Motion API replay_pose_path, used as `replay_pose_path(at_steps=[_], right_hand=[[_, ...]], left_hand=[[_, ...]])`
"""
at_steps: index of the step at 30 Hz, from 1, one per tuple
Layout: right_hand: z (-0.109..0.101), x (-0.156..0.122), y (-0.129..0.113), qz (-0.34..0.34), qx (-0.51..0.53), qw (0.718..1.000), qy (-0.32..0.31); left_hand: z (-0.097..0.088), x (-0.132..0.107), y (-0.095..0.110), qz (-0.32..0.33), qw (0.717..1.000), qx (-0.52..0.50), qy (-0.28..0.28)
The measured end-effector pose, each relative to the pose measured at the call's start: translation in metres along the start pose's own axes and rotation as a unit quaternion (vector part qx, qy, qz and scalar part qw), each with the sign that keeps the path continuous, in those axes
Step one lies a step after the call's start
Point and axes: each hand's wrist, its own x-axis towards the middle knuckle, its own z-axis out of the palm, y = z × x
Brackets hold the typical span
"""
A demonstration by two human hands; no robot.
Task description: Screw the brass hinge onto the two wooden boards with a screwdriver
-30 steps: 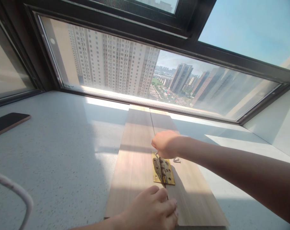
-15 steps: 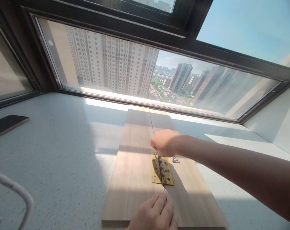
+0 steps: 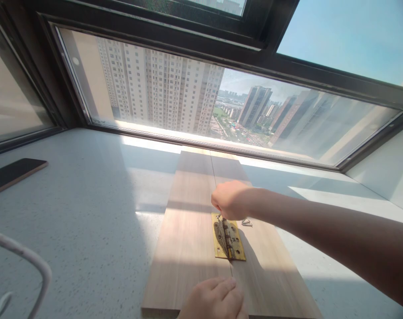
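Note:
Two pale wood boards [image 3: 188, 239] lie side by side, a thin seam between them. Across the seam lies a brass-coloured butt hinge [image 3: 239, 250], its knuckle worn and dark. A screw [image 3: 218, 216] shows at the upper hole of its left leaf. My right hand [image 3: 232, 199] is closed above the hinge's far end; whatever is in its fingers is hidden. My left hand [image 3: 216, 297] rests on the near end of the boards with fingers curled, and its palm side is out of sight. Several loose screws [image 3: 247, 223] lie on the right board beside my right hand.
The boards stand on a white speckled sill [image 3: 88, 212]. To the left lies a dark phone-like slab [image 3: 17, 173], and a white cable [image 3: 38, 266] curves in at the lower left. A dark window frame [image 3: 204, 146] borders the far side.
The view has shifted slightly. My left hand has drawn back from the hinge towards me, its fingers more curled. My right hand stays above the hinge's far end.

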Motion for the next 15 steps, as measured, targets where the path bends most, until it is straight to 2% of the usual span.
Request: replay_pose_path(at_steps=[3, 8, 15], right_hand=[[0.000, 0.001, 0.001, 0.000, -0.002, 1.000, 0.001], [0.001, 0.002, 0.001, -0.002, 0.000, 1.000, 0.008], [0.003, 0.001, 0.001, -0.001, 0.004, 1.000, 0.007]], left_hand=[[-0.002, 0.001, -0.002, 0.032, 0.999, -0.002, -0.034], [0.004, -0.009, 0.003, 0.008, 1.000, 0.023, -0.007], [0.003, -0.008, 0.008, 0.022, 0.999, 0.041, -0.002]])
